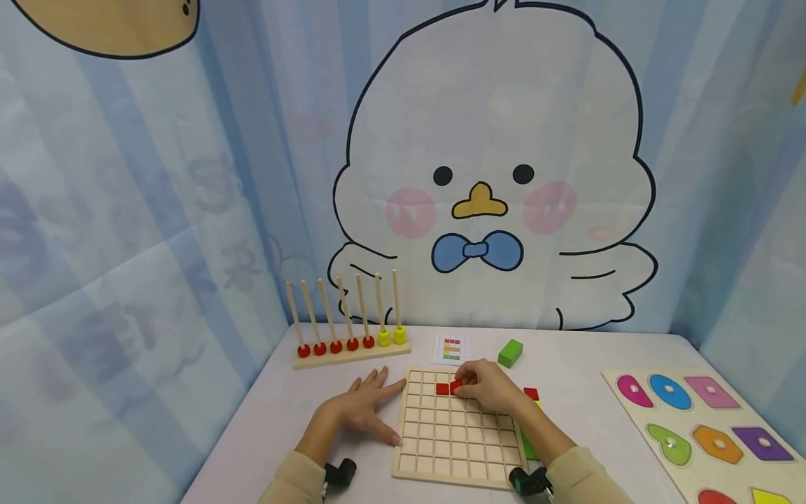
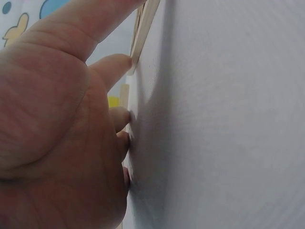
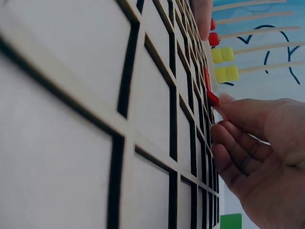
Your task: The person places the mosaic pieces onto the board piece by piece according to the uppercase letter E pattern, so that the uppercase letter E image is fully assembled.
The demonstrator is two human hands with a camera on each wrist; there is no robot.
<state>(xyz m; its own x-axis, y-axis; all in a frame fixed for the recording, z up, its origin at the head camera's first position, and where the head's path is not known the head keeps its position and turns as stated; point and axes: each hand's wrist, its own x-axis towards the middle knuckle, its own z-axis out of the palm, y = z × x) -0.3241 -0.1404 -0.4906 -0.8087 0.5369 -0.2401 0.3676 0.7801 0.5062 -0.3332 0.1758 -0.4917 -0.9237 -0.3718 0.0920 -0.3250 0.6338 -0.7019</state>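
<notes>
A wooden grid board (image 1: 450, 434) with square cells lies on the table. My right hand (image 1: 488, 385) pinches a small red square tile (image 1: 456, 386) over the board's upper rows. Just left of it, another red tile (image 1: 443, 389) sits in a cell. In the right wrist view the pinched tile (image 3: 212, 98) is tilted at the grid, between thumb and fingertips. My left hand (image 1: 360, 407) is spread on the table with thumb and index finger at the board's left edge. In the left wrist view its fingers (image 2: 112, 69) are extended, one at the board's side (image 2: 143, 36).
A pattern card (image 1: 451, 348) and a green block (image 1: 510, 353) lie behind the board. A bead-peg abacus (image 1: 351, 355) stands at back left. Red, yellow and green pieces (image 1: 531, 393) lie right of the board, partly hidden by my forearm. A shape puzzle (image 1: 683, 413) is at far right.
</notes>
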